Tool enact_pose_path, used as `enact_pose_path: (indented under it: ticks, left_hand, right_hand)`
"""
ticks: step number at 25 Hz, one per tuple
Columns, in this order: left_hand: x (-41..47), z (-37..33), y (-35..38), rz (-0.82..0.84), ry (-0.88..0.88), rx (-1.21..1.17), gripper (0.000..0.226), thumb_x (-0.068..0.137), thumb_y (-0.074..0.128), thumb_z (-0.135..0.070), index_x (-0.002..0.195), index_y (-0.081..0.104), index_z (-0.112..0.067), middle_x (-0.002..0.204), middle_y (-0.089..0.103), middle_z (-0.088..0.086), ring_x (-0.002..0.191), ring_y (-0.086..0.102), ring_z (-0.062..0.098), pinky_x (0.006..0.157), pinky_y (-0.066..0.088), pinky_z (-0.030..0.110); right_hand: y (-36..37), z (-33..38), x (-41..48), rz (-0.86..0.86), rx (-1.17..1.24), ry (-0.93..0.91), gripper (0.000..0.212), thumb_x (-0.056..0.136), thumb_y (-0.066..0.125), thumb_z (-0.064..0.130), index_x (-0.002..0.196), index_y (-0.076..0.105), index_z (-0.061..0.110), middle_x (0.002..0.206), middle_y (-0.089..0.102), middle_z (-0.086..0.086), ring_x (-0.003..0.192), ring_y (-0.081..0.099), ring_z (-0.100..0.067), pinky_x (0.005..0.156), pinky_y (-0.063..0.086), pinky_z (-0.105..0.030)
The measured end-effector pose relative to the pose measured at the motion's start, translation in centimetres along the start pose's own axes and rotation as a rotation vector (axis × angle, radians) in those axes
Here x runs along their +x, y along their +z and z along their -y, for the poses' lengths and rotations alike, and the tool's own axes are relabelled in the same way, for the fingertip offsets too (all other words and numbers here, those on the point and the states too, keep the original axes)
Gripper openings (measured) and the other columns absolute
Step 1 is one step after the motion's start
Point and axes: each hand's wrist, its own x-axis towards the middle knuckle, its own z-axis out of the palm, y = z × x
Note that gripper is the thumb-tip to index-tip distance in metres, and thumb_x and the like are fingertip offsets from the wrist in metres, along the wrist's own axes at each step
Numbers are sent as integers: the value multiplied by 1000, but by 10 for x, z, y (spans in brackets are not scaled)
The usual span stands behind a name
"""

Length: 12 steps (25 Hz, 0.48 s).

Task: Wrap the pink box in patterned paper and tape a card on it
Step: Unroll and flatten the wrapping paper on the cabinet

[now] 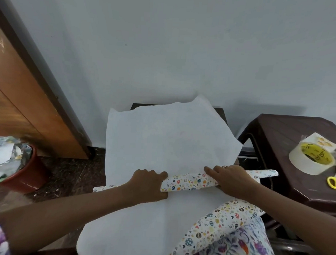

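Note:
A large sheet of patterned paper [168, 138] lies white side up over a small dark table [220, 112] in front of me. Its near part is rolled into a tube [186, 182] that shows the egg-and-heart print. My left hand [148, 184] rests closed on the left part of the roll. My right hand [230, 179] presses on the right part, fingers stretched flat along it. A printed corner [223, 222] of the sheet hangs over my lap. A faint pinkish shade shows through the sheet at the middle. A card [322, 144] in clear wrap lies behind the tape roll [310, 159].
A dark brown stool [289, 131] at the right carries the tape roll, the card and yellow-handled scissors [334, 182]. A red bin [26, 172] with paper scraps stands on the floor at the left, beside a wooden door [21, 95]. A pale wall is straight ahead.

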Motion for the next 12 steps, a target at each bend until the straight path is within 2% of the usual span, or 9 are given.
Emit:
enact_pose_path:
  ticks: [1, 2, 5, 6, 8, 10, 11, 12]
  left_hand:
    - [0, 4, 0, 8, -27, -23, 46, 84, 48, -51, 123, 44, -28, 103, 63, 4, 95, 61, 27, 71, 35, 28]
    - [1, 9, -1, 24, -60, -63, 41, 85, 48, -50, 119, 47, -28, 101, 62, 3, 97, 61, 26, 73, 37, 28]
    - [0, 18, 4, 108, -114, -194, 30, 85, 49, -48, 105, 55, -26, 88, 55, -2, 97, 62, 24, 77, 42, 28]
    - [-1, 18, 6, 146, -108, -222, 30, 85, 49, -48, 102, 56, -25, 88, 56, -2, 97, 62, 24, 77, 43, 28]
    - [-7, 16, 5, 180, -93, -240, 36, 83, 50, -54, 104, 55, -25, 94, 60, -2, 98, 62, 23, 77, 42, 28]
    - [-13, 12, 0, 104, -37, -188, 50, 79, 53, -60, 117, 49, -28, 106, 61, -3, 102, 60, 20, 80, 43, 29]
    - [-14, 7, -2, 42, 19, -157, 58, 78, 55, -59, 126, 42, -29, 114, 58, -3, 105, 58, 19, 83, 44, 30]
    - [-12, -1, -5, -12, 81, -130, 64, 78, 55, -54, 134, 34, -30, 120, 54, -3, 108, 56, 20, 85, 44, 31]
  right_hand:
    - [8, -4, -2, -96, -15, 18, 73, 52, 87, 24, 114, 51, 16, 60, 59, 1, 38, 54, -16, 38, 25, -22]
    - [13, -9, -4, -163, -26, 30, 71, 48, 86, 13, 108, 49, 15, 55, 56, 1, 34, 50, -16, 36, 26, -21]
    - [20, -23, -13, -275, -93, -8, 64, 55, 82, 7, 109, 46, 12, 64, 60, -5, 43, 55, -19, 42, 43, -28]
    - [25, -26, -16, -294, -117, -38, 66, 57, 82, 11, 112, 46, 12, 69, 62, -6, 47, 57, -20, 46, 46, -30]
    - [29, -27, -22, -301, -106, -87, 71, 65, 78, 34, 122, 44, 12, 80, 64, -6, 58, 62, -21, 52, 50, -33]
    - [24, -27, -26, -288, -8, -91, 72, 78, 55, 58, 132, 38, 12, 85, 63, -3, 64, 62, -19, 55, 52, -33]
    - [19, -26, -24, -288, 30, -92, 72, 81, 46, 61, 133, 37, 13, 85, 63, -1, 64, 62, -17, 54, 52, -31]
    - [12, -24, -21, -275, 39, -103, 69, 80, 46, 61, 131, 39, 15, 84, 63, 0, 61, 62, -16, 51, 51, -28]
